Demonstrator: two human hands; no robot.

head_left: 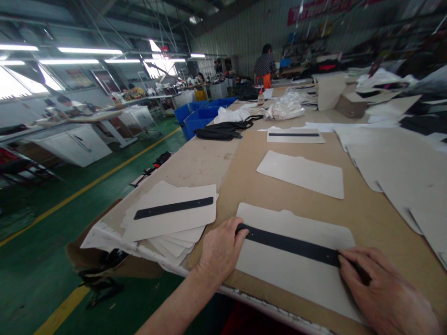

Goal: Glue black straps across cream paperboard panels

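A black strip [289, 245] with a small hole or dot near each end lies across a pale board [289, 278] at the table's front edge. My left hand [223, 244] pinches the strip's left end between thumb and fingers. At the other end, the thumb and fingers of my right hand [380, 284] close on the strip; part of that end is hidden. To the left, a stack of similar boards [171, 223] carries another black strip [174, 208] on top. Beyond the board in front of me lies a bare pale board [302, 174].
Farther back is a board with a dark strip [295, 135]. Black straps [223, 131], a clear plastic bag [286, 106] and blue bins [202, 118] stand beyond. Large pale sheets [401, 163] cover the right side. A person [264, 67] stands at the far end.
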